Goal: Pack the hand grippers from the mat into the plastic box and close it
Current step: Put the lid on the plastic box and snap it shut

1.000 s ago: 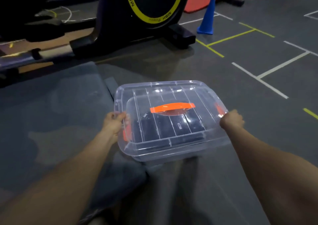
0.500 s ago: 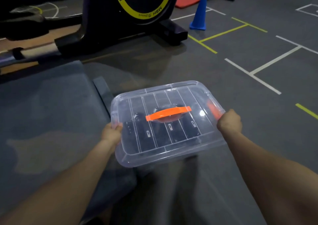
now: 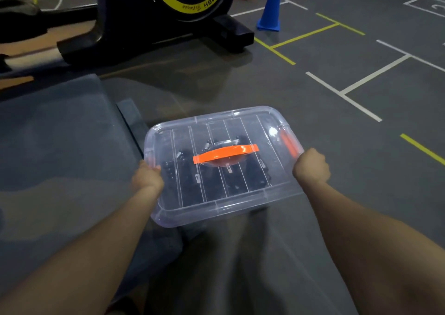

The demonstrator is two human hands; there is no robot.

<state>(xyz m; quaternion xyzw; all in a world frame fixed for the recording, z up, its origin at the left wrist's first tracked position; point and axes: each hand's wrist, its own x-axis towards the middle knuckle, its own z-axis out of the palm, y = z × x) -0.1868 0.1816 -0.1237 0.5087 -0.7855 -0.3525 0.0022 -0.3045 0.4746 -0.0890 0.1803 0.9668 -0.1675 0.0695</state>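
Plastic box (image 3: 231, 204), lidded, both hands closed on its ends.

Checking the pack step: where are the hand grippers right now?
In the head view, the hand grippers lie inside the lidded plastic box, under its orange handle, centre frame, with the left hand and right hand gripping its ends.

Clear ribbed plastic box (image 3: 240, 201), orange handle (image 3: 225, 153), black hand grippers (image 3: 187, 182), blue cone (image 3: 271, 9).
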